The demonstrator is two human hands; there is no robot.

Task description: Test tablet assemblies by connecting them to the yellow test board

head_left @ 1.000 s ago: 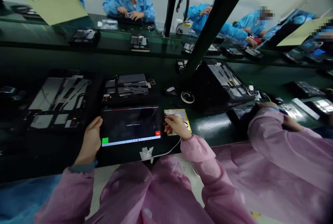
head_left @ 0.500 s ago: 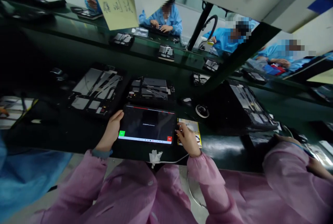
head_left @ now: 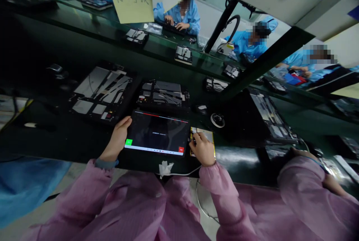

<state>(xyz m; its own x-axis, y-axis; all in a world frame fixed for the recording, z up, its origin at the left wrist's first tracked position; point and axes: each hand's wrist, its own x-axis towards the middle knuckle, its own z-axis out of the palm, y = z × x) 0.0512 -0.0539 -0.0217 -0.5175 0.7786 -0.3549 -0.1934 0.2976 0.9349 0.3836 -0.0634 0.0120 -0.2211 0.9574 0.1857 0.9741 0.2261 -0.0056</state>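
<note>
A tablet [head_left: 157, 132] with a lit dark screen sits at the front of the bench. Its screen carries a green box at the lower left and a red one at the lower right. My left hand [head_left: 117, 139] grips the tablet's left edge, thumb along the upper corner. Just beyond the right edge, my right hand [head_left: 203, 149] has its fingers curled in a pinch; whatever is between them is too small and dark to name. Under that hand lies a flat pale panel with yellow edges [head_left: 209, 135], partly covered.
Opened devices with exposed insides [head_left: 102, 91] stand behind the tablet, another [head_left: 162, 93] beside them. A black mouse [head_left: 201, 109] and a round silver-rimmed object [head_left: 217, 120] lie to the right. A white cable [head_left: 182, 174] runs along the front edge. Co-workers sit opposite; a pink sleeve [head_left: 303, 173] is at right.
My right hand's fingers have curled closer together beside the tablet's right edge. My left hand keeps its grip. The whole view has shifted slightly.
</note>
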